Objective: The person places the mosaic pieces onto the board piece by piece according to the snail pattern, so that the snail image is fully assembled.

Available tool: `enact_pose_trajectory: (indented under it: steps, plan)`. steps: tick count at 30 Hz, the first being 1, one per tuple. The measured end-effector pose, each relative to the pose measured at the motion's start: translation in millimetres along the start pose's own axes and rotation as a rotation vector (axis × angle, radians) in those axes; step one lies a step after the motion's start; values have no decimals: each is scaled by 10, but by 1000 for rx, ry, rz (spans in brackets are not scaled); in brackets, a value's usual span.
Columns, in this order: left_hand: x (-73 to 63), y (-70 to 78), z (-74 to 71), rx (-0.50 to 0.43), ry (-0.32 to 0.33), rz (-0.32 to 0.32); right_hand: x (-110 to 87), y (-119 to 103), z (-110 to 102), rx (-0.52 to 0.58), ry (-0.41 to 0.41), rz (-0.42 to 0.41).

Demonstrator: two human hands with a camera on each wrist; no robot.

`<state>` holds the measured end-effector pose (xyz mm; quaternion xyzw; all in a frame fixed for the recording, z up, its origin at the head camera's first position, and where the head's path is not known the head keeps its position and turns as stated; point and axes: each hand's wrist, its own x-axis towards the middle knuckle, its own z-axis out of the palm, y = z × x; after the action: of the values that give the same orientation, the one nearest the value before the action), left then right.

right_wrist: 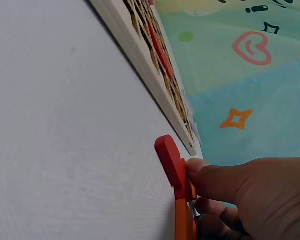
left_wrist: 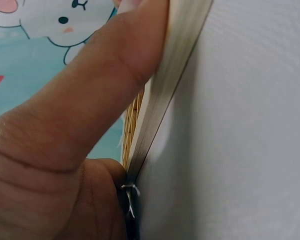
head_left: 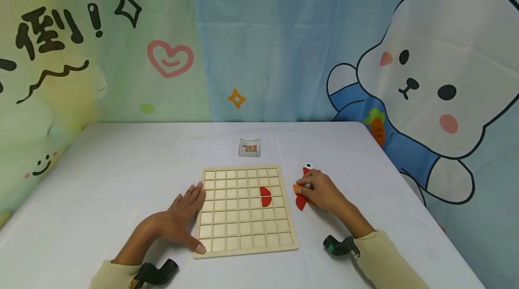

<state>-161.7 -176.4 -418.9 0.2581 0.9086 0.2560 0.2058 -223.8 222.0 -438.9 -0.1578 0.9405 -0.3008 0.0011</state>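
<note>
A square wooden grid board (head_left: 243,217) lies on the white table, with two red quarter-round pieces (head_left: 266,201) side by side in its right half. My left hand (head_left: 180,217) steadies the board's left side, its fingers spread along the edge and the thumb (left_wrist: 105,75) at the near corner. Right of the board, my right hand (head_left: 322,192) pinches a small orange piece (head_left: 296,188) between thumb and fingertips. Red pieces (right_wrist: 170,160) stand out just beside that grip. The palm partly hides a pile of red, orange and green pieces.
A small picture card (head_left: 249,148) with a gridded pattern lies behind the board. Near the right hand is a round white piece with a black dot (head_left: 308,166). A printed cloth backdrop (head_left: 263,45) hangs behind the table (head_left: 129,167).
</note>
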Motion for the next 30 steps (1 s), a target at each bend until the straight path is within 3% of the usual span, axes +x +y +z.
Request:
enact_pose_trajectory:
  steps: [6,14,30]
  plan:
    - [1,-14,9,-3,-2,0,-12,-28,-20,7,-15,-20]
    - [5,-19,2,-6,-3,8,-21,-30,-41,78,-23,30]
    - [10,-42,10,4,3,12,-14,-54,-59,145,7,2]
